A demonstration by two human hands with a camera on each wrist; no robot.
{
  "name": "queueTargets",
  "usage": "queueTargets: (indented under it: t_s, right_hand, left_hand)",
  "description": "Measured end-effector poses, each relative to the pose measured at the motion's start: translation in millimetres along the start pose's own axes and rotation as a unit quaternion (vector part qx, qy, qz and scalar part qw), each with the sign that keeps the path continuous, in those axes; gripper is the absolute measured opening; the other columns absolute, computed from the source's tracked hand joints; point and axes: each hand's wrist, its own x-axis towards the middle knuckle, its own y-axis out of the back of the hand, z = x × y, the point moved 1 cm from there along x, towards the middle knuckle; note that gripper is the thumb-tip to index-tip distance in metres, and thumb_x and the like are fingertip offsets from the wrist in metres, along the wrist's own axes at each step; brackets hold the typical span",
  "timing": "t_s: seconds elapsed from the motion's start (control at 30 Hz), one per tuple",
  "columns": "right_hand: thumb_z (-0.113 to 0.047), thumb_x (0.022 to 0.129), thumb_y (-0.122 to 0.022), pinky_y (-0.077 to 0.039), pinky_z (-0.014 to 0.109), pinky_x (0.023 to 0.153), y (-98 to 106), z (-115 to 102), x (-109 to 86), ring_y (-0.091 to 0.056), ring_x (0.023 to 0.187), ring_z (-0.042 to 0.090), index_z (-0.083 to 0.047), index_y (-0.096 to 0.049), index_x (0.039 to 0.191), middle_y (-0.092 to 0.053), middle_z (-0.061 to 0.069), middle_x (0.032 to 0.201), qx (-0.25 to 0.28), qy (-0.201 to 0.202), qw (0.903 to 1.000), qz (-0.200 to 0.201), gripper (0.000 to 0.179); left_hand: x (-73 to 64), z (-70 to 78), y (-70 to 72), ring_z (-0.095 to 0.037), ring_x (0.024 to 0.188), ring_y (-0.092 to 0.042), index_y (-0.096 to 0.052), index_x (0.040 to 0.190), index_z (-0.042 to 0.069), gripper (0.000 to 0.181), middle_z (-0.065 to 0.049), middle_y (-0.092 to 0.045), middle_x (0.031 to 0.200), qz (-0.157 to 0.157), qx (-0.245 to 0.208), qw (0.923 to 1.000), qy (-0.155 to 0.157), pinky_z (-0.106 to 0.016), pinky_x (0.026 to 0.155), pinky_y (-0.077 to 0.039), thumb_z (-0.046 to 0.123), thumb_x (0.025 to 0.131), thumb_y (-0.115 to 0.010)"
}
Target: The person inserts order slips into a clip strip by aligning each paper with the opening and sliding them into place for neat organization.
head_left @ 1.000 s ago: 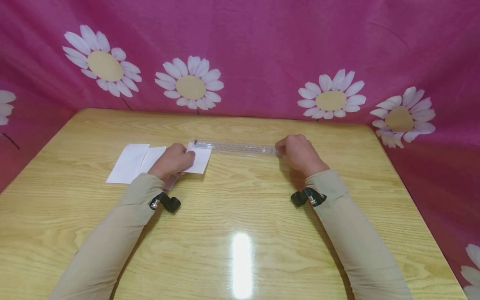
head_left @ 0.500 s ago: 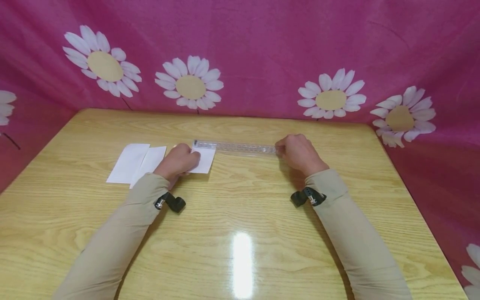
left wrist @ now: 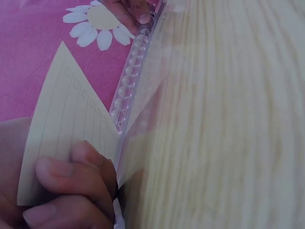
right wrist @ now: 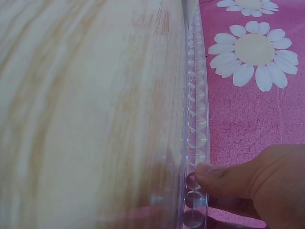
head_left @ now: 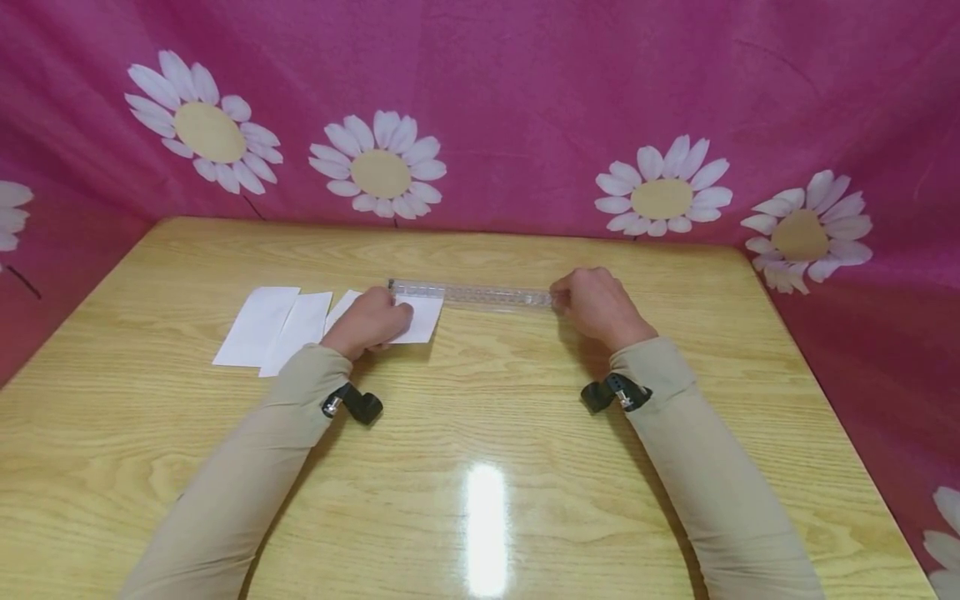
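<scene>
My left hand point(head_left: 371, 318) pinches a white paper slip point(head_left: 420, 318) with curled fingers. In the left wrist view the slip point(left wrist: 71, 105) stands up from the hand, showing faint lines and a row of small printed squares. Its far edge meets a long clear plastic strip point(head_left: 480, 295), ruler-like, with a row of round shapes along it. At the strip's other end my right hand point(head_left: 600, 304) pinches it between thumb and fingers; the right wrist view shows the thumb point(right wrist: 214, 176) on the strip's point(right wrist: 198, 109) edge.
Further white paper pieces point(head_left: 258, 325) lie side by side left of the left hand, one partly hidden behind it. The wooden table point(head_left: 480, 417) reaches back to a pink cloth point(head_left: 510, 108) with printed daisies. Light glares near the front.
My left hand has slid to the right with the paper slip along the strip, uncovering more of a paper piece on its left. My right hand stays where it was.
</scene>
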Motion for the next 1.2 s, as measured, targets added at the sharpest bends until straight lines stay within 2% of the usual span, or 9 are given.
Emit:
queueTargets:
  t_s: [0.2, 0.43, 0.6, 0.8, 1.07, 1.2]
  right_hand:
    - [-0.004, 0.095, -0.065, -0.051, 0.042, 0.074, 0.3, 0.0, -0.3, -0.058, 0.081, 0.026, -0.008, -0.076, 0.094, -0.069, 0.009, 0.086, 0.003, -0.001, 1.0000, 0.001, 0.013]
    - [-0.003, 0.093, -0.064, -0.053, 0.046, 0.078, 1.0, -0.2, 0.0, -0.060, 0.084, 0.028, -0.008, -0.077, 0.097, -0.071, 0.010, 0.090, 0.010, -0.009, 0.9999, 0.004, 0.015]
    - [-0.003, 0.092, -0.063, -0.048, 0.042, 0.073, 1.3, -0.4, -0.3, -0.055, 0.081, 0.027, -0.009, -0.073, 0.088, -0.065, 0.009, 0.084, 0.010, -0.013, 0.9999, 0.002, 0.013]
    - [0.005, 0.083, -0.058, -0.047, 0.042, 0.069, 1.7, -1.5, -0.1, -0.055, 0.077, 0.028, -0.011, -0.066, 0.074, -0.063, 0.009, 0.078, 0.006, -0.009, 0.9999, -0.002, 0.020]
    - [0.007, 0.081, -0.056, -0.046, 0.041, 0.070, 2.7, -0.7, -0.4, -0.055, 0.080, 0.028, -0.010, -0.066, 0.074, -0.063, 0.009, 0.079, 0.007, -0.011, 0.9999, -0.010, 0.021]
    - [0.008, 0.082, -0.056, -0.045, 0.041, 0.071, 2.3, 0.0, 0.3, -0.054, 0.080, 0.027, -0.010, -0.067, 0.075, -0.061, 0.009, 0.078, 0.006, -0.008, 0.9999, -0.009, 0.021]
  left_hand:
    - [0.1, 5.8, -4.3, -0.010, 0.043, -0.036, -0.040, 0.063, 0.016, 0.030, 0.007, -0.039, 0.049, -0.006, 0.011, 0.9999, -0.010, -0.026, 0.044, -0.032, 0.022, 0.092, -0.045]
    - [-0.5, 13.1, -9.5, -0.010, 0.046, -0.044, -0.042, 0.076, 0.013, 0.020, 0.002, -0.047, 0.061, 0.001, 0.019, 0.9997, -0.014, -0.025, 0.045, -0.037, 0.022, 0.093, -0.046]
    - [-0.1, 16.1, -13.3, -0.010, 0.045, -0.044, -0.042, 0.077, 0.012, 0.019, 0.001, -0.048, 0.062, 0.000, 0.016, 0.9997, -0.016, -0.025, 0.044, -0.036, 0.020, 0.093, -0.046]
    - [0.7, 18.9, -16.6, -0.009, 0.046, -0.044, -0.046, 0.083, 0.010, 0.014, -0.002, -0.050, 0.070, -0.003, 0.015, 0.9996, -0.024, -0.026, 0.044, -0.038, 0.020, 0.094, -0.046]
    - [1.2, 25.0, -21.5, -0.010, 0.047, -0.046, -0.047, 0.082, 0.009, 0.014, -0.005, -0.052, 0.074, -0.010, 0.022, 0.9994, -0.025, -0.026, 0.045, -0.039, 0.019, 0.092, -0.046]
    - [2.0, 28.1, -24.0, -0.010, 0.046, -0.042, -0.054, 0.094, 0.002, 0.020, -0.002, -0.050, 0.069, -0.017, 0.017, 0.9996, -0.015, -0.026, 0.045, -0.038, 0.021, 0.095, -0.046]
